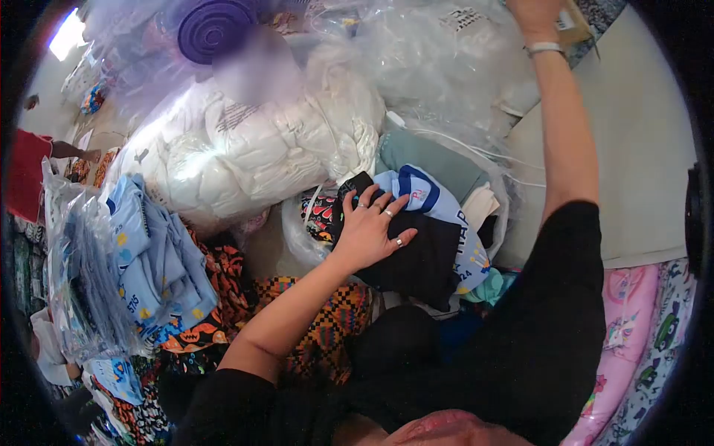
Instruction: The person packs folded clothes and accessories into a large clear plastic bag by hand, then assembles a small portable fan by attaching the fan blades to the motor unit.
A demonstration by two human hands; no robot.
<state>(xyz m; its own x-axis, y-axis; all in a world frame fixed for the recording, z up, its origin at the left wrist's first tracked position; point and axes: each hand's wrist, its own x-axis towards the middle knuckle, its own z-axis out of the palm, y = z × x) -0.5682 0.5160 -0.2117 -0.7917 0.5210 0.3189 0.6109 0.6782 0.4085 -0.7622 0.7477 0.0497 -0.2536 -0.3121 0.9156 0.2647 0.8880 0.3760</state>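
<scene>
My left hand (368, 230) lies flat on a folded black garment (416, 256), its fingers spread, with rings on some of them. Beneath and beside that garment is a light blue printed garment (446, 212) with a dark blue collar band. A grey-green folded cloth (431, 163) lies just behind, and everything sits in an opened clear plastic bag (500, 223). Far off at the top right, my right hand (535, 18) reaches beside a brown cardboard box (574, 26). The frame edge cuts off its fingers, so its grip is hidden.
A big clear bag of white garments (245, 141) fills the middle left. Light blue garments (152, 256) are piled at left, over patterned fabric (320, 320). A purple roll (212, 33) is at the top. At right is a pale tabletop (625, 149). Another person's red clothing (28, 175) shows far left.
</scene>
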